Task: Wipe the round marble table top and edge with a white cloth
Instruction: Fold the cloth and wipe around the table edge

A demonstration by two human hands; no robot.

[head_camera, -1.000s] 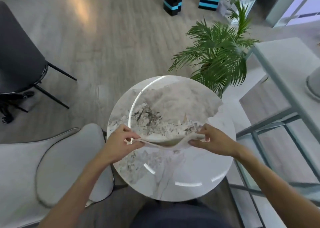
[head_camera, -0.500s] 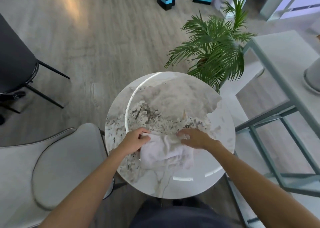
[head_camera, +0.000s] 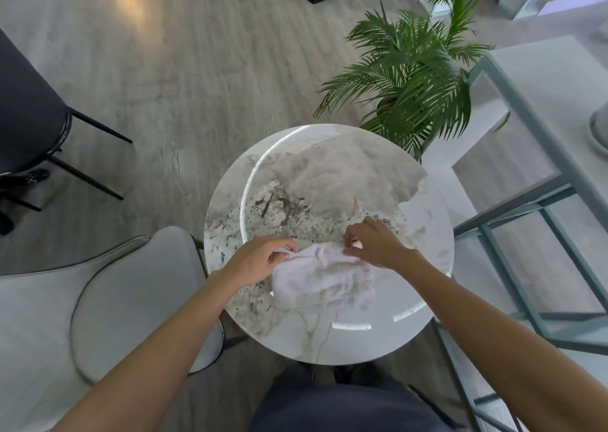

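Note:
The round marble table [head_camera: 424,221] stands right below me, glossy white with grey-brown veining. A white cloth [head_camera: 324,278] lies folded on its near half. My left hand [head_camera: 260,259] pinches the cloth's far left corner. My right hand [head_camera: 375,244] pinches its far right corner with thumb and fingertips. Both hands rest low on the table top.
A light grey upholstered chair [head_camera: 125,300] touches the table's left side. A potted palm [head_camera: 414,79] stands just beyond the far right rim. A metal-framed glass table [head_camera: 539,181] is on the right. A black chair [head_camera: 29,119] stands far left on the wooden floor.
A second ago the hands held the cloth stretched out above the table. The cloth now lies folded on the near half, and both hands have come closer together at its far corners.

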